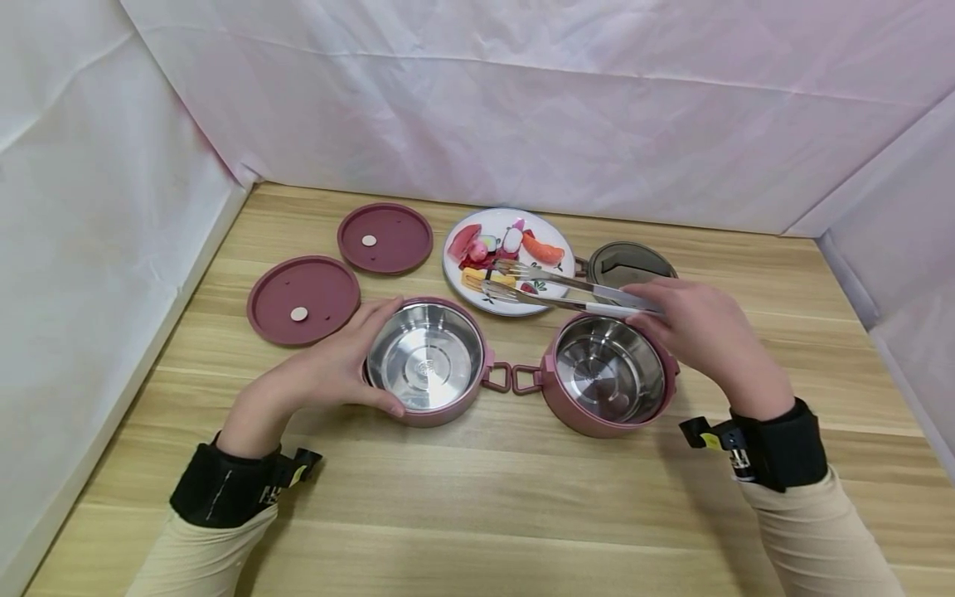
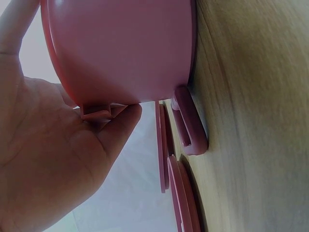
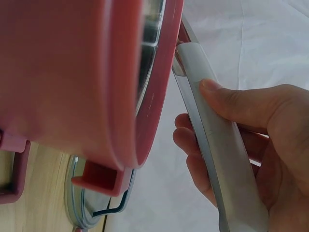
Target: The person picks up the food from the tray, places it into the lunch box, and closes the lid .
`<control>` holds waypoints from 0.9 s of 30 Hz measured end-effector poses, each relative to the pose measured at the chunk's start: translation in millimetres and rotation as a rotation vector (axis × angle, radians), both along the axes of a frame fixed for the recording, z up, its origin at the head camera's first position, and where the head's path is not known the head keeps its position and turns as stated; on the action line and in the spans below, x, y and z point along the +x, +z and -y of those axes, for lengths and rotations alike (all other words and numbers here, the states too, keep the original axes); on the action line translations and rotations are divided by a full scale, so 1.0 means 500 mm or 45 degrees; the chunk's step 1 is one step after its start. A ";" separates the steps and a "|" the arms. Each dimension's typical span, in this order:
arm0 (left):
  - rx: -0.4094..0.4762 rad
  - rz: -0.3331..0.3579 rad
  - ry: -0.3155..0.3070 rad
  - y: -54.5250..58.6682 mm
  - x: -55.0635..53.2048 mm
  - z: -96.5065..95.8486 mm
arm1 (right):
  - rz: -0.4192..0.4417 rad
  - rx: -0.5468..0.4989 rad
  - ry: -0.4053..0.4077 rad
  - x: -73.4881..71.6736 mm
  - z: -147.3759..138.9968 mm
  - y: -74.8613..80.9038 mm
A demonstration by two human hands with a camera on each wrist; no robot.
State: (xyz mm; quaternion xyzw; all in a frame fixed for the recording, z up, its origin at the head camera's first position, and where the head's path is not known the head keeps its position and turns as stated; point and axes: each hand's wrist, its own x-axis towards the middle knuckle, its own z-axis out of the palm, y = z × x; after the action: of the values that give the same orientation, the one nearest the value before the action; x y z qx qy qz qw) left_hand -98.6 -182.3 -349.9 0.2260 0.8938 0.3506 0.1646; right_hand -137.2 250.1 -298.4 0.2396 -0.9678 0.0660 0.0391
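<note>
Left hand [image 1: 328,365]: We see its fingers spread wide and curved round the left pot [image 1: 440,417], thumb at the near side, the others at the far side.
Left pot: It stands upright on the surface [image 1: 462,497], left of the right pot [image 1: 578,413]; we look straight into its bare steel inside.
Right hand [image 1: 690,327]: We see its fingers closed round the tongs [image 1: 608,308], thumb on one arm, the other fingers curled on the opposite side.
Tongs: They reach leftward past the far rim of the right pot, their two tips parted above the plate [image 1: 485,219]. We cannot tell whether the tips touch any food.
Right pot: It too is upright and open, its handle just beside the left pot's handle.
Plate: It lies beyond the pots, bearing an orange piece [image 1: 545,250], a yellow piece [image 1: 477,279] and other small food pieces.
Lids: We find the near lid [image 1: 313,294] left of the left pot, the far lid [image 1: 395,232] behind it, and a dark see-through lid [image 1: 619,253] right of the plate.
Backdrop: White cloth [image 1: 522,124] rises behind the surface.
Wrists: We note a black band [image 1: 224,489] at the left, another at the right.
</note>
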 end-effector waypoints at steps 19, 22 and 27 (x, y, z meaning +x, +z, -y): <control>0.005 -0.011 -0.002 -0.001 -0.001 -0.001 | -0.065 0.029 -0.001 0.001 0.009 -0.005; 0.008 -0.008 0.000 0.000 0.000 -0.001 | -0.077 0.031 -0.005 0.003 0.009 -0.006; 0.007 0.003 0.006 0.000 0.000 -0.001 | -0.103 0.020 -0.003 0.005 0.008 -0.008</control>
State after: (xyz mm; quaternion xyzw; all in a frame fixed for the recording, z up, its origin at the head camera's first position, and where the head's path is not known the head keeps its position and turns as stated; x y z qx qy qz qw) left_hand -98.5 -181.6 -349.8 0.2239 0.8932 0.3535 0.1643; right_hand -134.5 246.1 -302.2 0.2411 -0.9663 0.0485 0.0763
